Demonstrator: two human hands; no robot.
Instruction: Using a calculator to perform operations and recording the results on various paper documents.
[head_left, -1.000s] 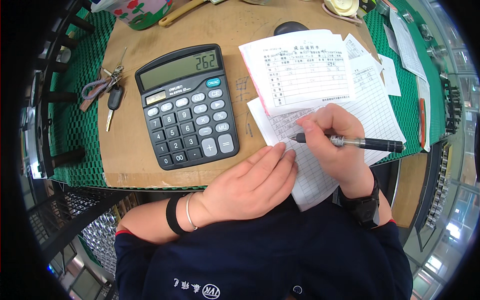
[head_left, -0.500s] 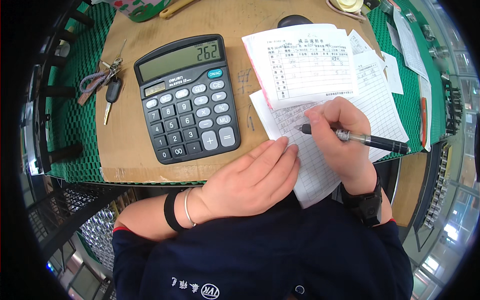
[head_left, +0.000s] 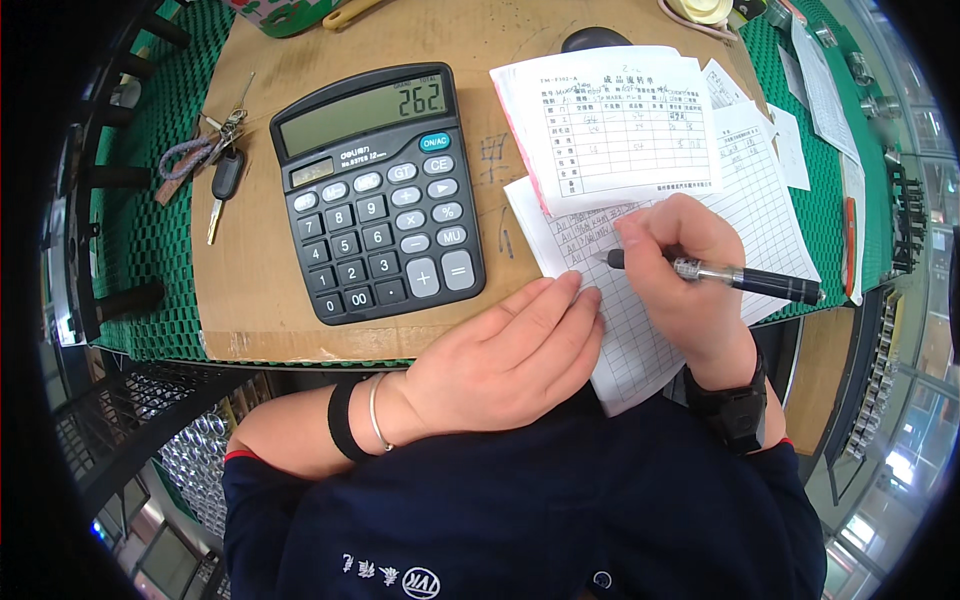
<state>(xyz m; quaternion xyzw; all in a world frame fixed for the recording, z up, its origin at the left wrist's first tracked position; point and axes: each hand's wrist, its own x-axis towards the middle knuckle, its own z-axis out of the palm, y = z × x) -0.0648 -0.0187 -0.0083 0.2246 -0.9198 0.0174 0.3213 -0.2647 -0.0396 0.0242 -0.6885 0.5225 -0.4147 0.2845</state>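
Note:
My right hand (head_left: 690, 270) grips a dark pen (head_left: 770, 285), its tip touching or just above a ruled sheet (head_left: 640, 345) with handwritten rows. Flat on that sheet's left edge lies my left hand (head_left: 515, 355), fingers stretched out and holding nothing. A pad of printed forms (head_left: 615, 130), partly filled in by hand and pink along its left edge, rests over the upper part of the ruled sheet. To the left of the papers, a large black calculator (head_left: 385, 200) sits on the cardboard with its display lit. My right fingers hide part of the writing.
Keys (head_left: 227, 175) with a braided loop lie left of the calculator. A black computer mouse (head_left: 595, 38) sits behind the forms. Cardboard (head_left: 250, 300) covers the table over green matting (head_left: 160, 330). Further papers (head_left: 825, 90) and a red pen (head_left: 849, 240) lie at the right.
The pen tip has shifted very slightly along the ruled sheet. My left hand stays in place, and the whole picture has moved only a little.

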